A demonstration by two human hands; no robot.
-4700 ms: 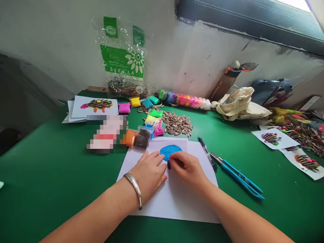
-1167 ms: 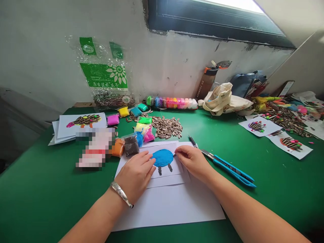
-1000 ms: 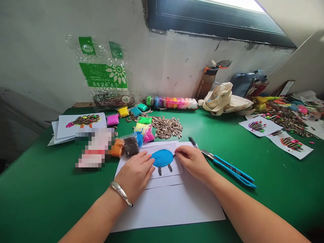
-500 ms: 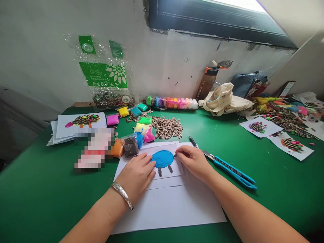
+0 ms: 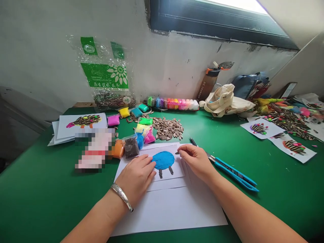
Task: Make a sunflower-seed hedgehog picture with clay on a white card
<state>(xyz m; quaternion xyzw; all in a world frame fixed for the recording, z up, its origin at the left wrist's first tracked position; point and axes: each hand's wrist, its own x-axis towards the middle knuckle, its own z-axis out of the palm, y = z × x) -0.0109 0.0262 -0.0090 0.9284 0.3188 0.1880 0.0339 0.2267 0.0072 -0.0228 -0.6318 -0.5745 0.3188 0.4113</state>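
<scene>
A blue clay oval [image 5: 163, 160] with two dark clay legs [image 5: 171, 170] under it lies on a small white card [image 5: 174, 177]. My left hand [image 5: 138, 173] rests flat at the card's left side, fingers stretched out and fingertips at the blue oval's edge. Just right of the oval, my right hand [image 5: 194, 160] pinches a small dark piece of clay [image 5: 177, 153] between thumb and forefinger, slightly apart from the blue clay. Beneath the card are larger white sheets [image 5: 172, 212].
Clay packets, among them a dark brown one [image 5: 131, 147], and a pile of sunflower seeds [image 5: 168, 128] lie behind the card. A blue utility knife [image 5: 235, 173] and a pen [image 5: 192, 141] are on the right. Finished seed pictures [image 5: 82, 123] lie at the left.
My right hand has shifted slightly to the right and up, taking the dark clay piece a little away from the blue oval's edge. My left hand stays put on the card.
</scene>
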